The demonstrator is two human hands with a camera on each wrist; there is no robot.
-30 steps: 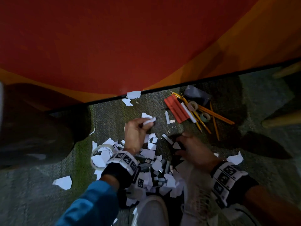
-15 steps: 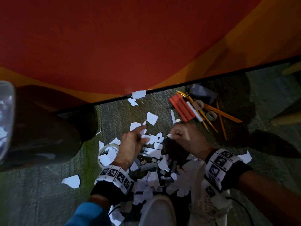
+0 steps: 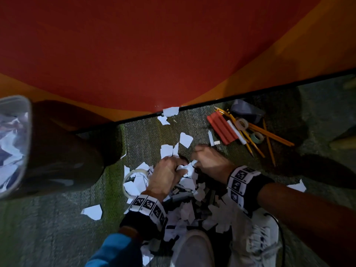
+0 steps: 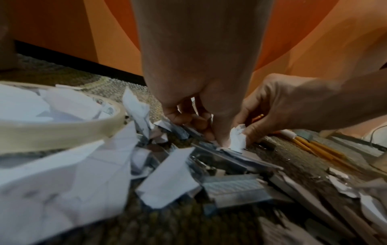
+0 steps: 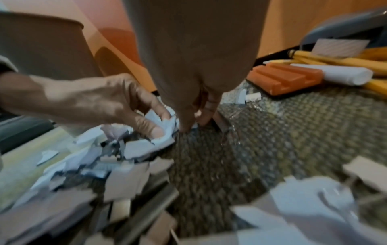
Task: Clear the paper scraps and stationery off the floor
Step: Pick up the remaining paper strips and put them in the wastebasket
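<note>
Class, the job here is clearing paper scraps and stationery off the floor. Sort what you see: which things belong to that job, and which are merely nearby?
Belong to the job:
paper scraps
pencils
tape rolls
red block
hands: left, right

Merely nearby:
orange-red wall
shoes
carpet

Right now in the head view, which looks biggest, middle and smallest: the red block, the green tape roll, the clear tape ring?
1. Clear tape ring, partly under scraps
2. Red block, close in size, so unsure
3. Green tape roll, clearly smallest
</note>
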